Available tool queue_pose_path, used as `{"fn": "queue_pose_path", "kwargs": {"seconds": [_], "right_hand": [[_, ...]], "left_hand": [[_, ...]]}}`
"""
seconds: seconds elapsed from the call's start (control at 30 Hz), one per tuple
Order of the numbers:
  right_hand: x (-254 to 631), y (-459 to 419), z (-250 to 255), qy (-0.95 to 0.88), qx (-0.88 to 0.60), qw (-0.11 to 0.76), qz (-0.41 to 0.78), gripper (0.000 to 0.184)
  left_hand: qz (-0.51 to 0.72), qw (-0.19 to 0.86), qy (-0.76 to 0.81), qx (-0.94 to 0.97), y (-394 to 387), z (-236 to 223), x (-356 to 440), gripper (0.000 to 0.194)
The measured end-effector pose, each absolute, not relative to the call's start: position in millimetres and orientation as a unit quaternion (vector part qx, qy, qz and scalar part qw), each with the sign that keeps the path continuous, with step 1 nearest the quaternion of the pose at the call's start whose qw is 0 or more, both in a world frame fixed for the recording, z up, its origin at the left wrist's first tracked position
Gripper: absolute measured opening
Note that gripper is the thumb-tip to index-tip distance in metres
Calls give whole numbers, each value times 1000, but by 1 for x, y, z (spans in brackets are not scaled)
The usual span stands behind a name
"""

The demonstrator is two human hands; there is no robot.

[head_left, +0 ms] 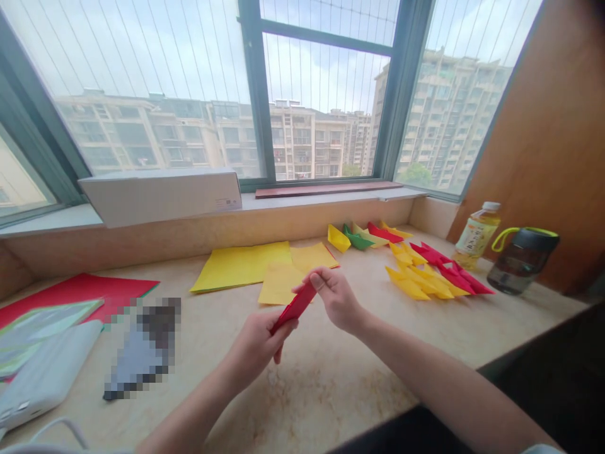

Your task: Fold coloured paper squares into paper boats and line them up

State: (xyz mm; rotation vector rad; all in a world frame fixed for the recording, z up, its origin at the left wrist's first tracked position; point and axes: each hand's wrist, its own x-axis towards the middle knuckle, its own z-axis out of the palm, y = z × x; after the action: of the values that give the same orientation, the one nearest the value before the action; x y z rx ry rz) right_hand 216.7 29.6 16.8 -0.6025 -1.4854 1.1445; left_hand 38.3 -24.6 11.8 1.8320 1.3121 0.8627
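A narrow strip of folded red paper (299, 305) is held slantwise above the stone counter, between both hands. My left hand (258, 340) grips its lower end, thumb on top and fingers beneath. At the upper end, my right hand (333, 296) pinches the paper between thumb and fingers. Just behind the hands lie yellow-orange paper squares (278, 284) and a larger stack of bright yellow sheets (236, 265). Folded paper boats, among them a green one (360, 238) and a red one (385, 233), stand farther back to the right.
Yellow folded pieces (420, 280) and magenta ones (460, 276) lie at right, near a drink bottle (477, 236) and a dark cup (522, 261). Red sheets (113, 287), a white device (51, 372) and a pixelated object (144, 353) occupy the left. A white box (165, 197) rests on the sill.
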Motion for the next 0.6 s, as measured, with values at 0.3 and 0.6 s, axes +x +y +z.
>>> {"fn": "queue_pose_path", "kwargs": {"seconds": [0.3, 0.6], "right_hand": [[223, 34, 21, -655, -273, 556, 434, 45], [231, 38, 21, -712, -275, 547, 343, 25]], "left_hand": [[311, 340, 504, 731, -24, 15, 35, 29], [301, 205, 572, 735, -15, 14, 18, 28]]}}
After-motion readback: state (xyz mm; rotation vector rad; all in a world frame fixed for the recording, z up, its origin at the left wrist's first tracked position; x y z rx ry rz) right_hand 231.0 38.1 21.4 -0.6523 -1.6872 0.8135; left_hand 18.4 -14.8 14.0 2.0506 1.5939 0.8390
